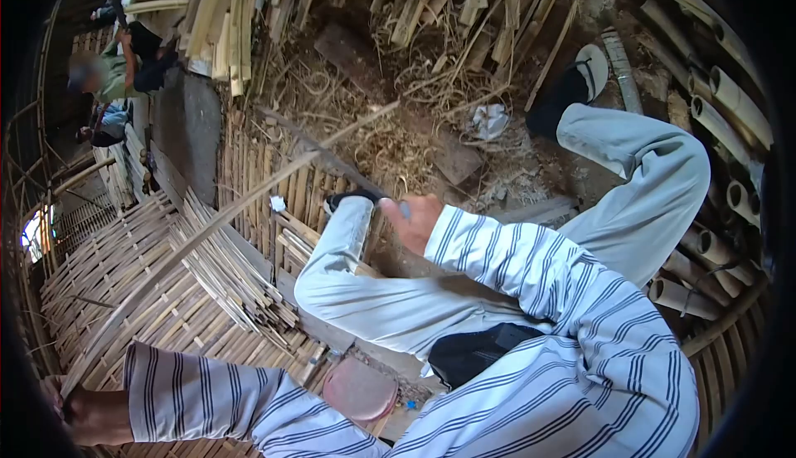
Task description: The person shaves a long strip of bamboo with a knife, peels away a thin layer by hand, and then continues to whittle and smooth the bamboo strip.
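Head view, looking down on a seated person in a blue-and-white striped shirt and pale grey trousers.

Left hand (pixel 79 415), low at the frame's left edge, closed around the near end of a long thin pale bamboo strip (pixel 217 222). Strip ran up and to the right, diagonally over a woven flat bamboo mat (pixel 108 276) on the floor, far tip near a heap of dry straw-coloured shavings (pixel 398 139).

Right hand (pixel 412 219) clenched on the handle of a dark long-bladed knife (pixel 311 147), just above the bent left knee. Blade angled up-left, meeting the strip about two-thirds along; exact contact not resolvable. Grip on both hands: closed, holding.

Bundle of cut flat bamboo slats (pixel 236 280) lay beside the left leg, under the strip. Row of round bamboo poles (pixel 717 110) stacked along the right edge. Black-and-white sandal (pixel 580 77) on the outstretched right foot. Small pink round object (pixel 359 392) on the floor by the lap, identity unclear. 1 other person (pixel 108 68) sat well apart at top left.
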Demonstrator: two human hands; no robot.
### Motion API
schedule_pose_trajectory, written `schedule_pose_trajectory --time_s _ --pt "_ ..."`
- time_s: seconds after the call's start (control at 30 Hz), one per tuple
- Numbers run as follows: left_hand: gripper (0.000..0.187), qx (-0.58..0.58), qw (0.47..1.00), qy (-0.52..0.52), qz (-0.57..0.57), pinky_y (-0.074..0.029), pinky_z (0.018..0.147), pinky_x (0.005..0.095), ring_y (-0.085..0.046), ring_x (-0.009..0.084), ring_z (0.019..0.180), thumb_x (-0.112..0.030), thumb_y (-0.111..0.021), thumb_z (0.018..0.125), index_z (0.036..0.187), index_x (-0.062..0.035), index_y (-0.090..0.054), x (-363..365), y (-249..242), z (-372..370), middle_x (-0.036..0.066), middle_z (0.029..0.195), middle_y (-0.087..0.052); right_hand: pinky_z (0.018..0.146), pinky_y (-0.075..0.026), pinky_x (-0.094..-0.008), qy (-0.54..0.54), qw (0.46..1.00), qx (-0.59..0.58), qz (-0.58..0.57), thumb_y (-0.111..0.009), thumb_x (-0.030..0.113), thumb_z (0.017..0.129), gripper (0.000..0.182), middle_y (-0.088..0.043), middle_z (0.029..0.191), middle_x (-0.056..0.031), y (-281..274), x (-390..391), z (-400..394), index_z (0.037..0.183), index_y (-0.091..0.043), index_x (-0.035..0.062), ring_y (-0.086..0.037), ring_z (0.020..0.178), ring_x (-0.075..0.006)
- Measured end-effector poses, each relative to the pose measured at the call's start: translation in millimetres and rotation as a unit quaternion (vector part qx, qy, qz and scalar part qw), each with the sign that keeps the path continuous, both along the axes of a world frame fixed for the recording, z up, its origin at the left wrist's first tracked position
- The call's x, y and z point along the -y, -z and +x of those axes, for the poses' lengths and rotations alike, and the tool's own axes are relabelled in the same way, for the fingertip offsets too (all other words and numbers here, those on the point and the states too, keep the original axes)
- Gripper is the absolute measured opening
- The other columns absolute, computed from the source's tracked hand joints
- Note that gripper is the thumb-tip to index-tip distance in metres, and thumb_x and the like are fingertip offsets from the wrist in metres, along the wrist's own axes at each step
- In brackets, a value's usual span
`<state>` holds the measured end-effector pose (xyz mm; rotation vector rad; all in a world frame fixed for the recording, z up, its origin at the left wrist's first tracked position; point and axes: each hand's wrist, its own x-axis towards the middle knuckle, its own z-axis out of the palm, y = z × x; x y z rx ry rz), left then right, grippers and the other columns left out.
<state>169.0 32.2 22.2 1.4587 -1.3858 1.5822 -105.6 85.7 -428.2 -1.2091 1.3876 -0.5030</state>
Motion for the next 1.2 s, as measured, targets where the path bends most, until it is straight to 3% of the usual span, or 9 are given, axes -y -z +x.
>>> schedule_pose_trajectory --time_s 0.13,0.27,0.47,0.53,0.63,0.8,0.97,1.1,1.2 --pt "0.019 0.02 0.995 -0.081 0.055 -0.051 0.068 0.0293 -0.063 0.0246 0.077 0.003 -0.043 0.082 0.093 0.0089 -0.057 -1.9 14.3 -28.7 0.022 0.091 -0.062 0.06 -0.05 -0.0434 -0.05 0.997 -0.013 0.055 -0.041 0.048 0.089 0.056 -0.058 0.063 -0.026 4.7 0.9 -2.8 0.076 -0.059 -0.0029 -0.061 0.063 -0.0401" --pt "0.021 0.016 0.997 -0.062 0.039 -0.05 0.069 0.0296 -0.063 0.0241 0.077 0.003 -0.042 0.082 0.097 0.0087 -0.055 -0.1 10.9 -20.5 0.022 0.092 -0.061 0.08 -0.047 -0.0447 0.0 0.988 -0.102 0.116 -0.04 0.053 0.086 0.064 -0.059 0.081 -0.0324 105.2 6.5 -8.7 0.08 -0.065 -0.0057 -0.059 0.082 -0.0437" --pt "0.023 0.021 0.997 -0.063 0.037 -0.05 0.07 0.03 -0.062 0.0234 0.078 0.003 -0.042 0.082 0.101 0.0083 -0.053 0.6 14.6 -16.3 0.022 0.094 -0.061 0.08 -0.048 -0.0462 -0.017 0.989 -0.038 0.139 -0.038 0.051 0.087 0.061 -0.06 0.08 -0.031 30.6 8.7 1.4 0.089 -0.064 -0.0033 -0.06 0.083 -0.0433" --pt "0.024 0.027 0.996 -0.072 0.046 -0.05 0.07 0.0301 -0.061 0.0232 0.079 0.003 -0.042 0.082 0.103 0.0082 -0.052 3.2 20.3 -17.6 0.021 0.094 -0.06 0.065 -0.047 -0.0494 0.001 1.0 -0.005 0.008 -0.04 0.049 0.089 0.06 -0.057 0.064 -0.0288 9.9 -0.3 9.1 0.076 -0.06 -0.0057 -0.06 0.067 -0.0427" --pt "0.026 0.029 0.996 -0.074 0.047 -0.049 0.071 0.0303 -0.061 0.0228 0.079 0.003 -0.042 0.081 0.105 0.008 -0.051 6.2 28.7 -20.1 0.021 0.095 -0.06 0.065 -0.047 -0.0484 -0.058 0.996 0.035 0.052 -0.04 0.05 0.089 0.06 -0.057 0.064 -0.0284 -8.5 10.4 -1.6 0.074 -0.06 -0.0047 -0.059 0.067 -0.043" --pt "0.029 0.024 0.998 -0.049 0.044 -0.049 0.072 0.0306 -0.06 0.0222 0.08 0.003 -0.041 0.081 0.109 0.0076 -0.049 9.3 28.7 -26.1 0.021 0.097 -0.059 0.076 -0.046 -0.0465 0.054 0.983 -0.157 0.082 -0.036 0.052 0.088 0.067 -0.059 0.072 -0.03 138.9 -1.2 -4.6 0.075 -0.065 -0.0071 -0.06 0.075 -0.0439" --pt "0.024 -0.028 0.988 -0.073 0.133 -0.049 0.069 0.0304 -0.06 0.022 0.079 -0.001 -0.042 0.084 0.106 0.0071 -0.049 -11.1 -30.9 46.3 0.02 0.096 -0.059 0.082 -0.046 -0.0465 -0.015 0.983 -0.034 0.179 -0.037 0.054 0.086 0.067 -0.058 0.089 -0.0343 68.7 15.0 1.0 0.09 -0.063 -0.0076 -0.059 0.083 -0.0459" --pt "0.02 0.01 0.993 -0.1 0.061 -0.049 0.068 0.0296 -0.061 0.0222 0.075 -0.003 -0.041 0.086 0.102 0.0066 -0.049 1.8 18.4 -0.7 0.018 0.095 -0.059 0.074 -0.047 -0.0475 -0.04 0.995 -0.028 0.089 -0.038 0.05 0.089 0.059 -0.06 0.074 -0.0293 19.3 16.5 -1.2 0.085 -0.061 -0.003 -0.061 0.075 -0.0426" --pt "0.023 0.048 0.985 -0.162 0.017 -0.05 0.069 0.0243 -0.062 0.0195 0.07 -0.002 -0.039 0.086 0.104 0.0075 -0.049 1.6 25.2 -8.8 0.017 0.095 -0.061 0.076 -0.047 -0.0473 -0.03 0.995 -0.067 0.071 -0.036 0.053 0.088 0.063 -0.06 0.079 -0.0311 69.5 11.1 0.2 0.088 -0.063 -0.0038 -0.059 0.08 -0.0445"
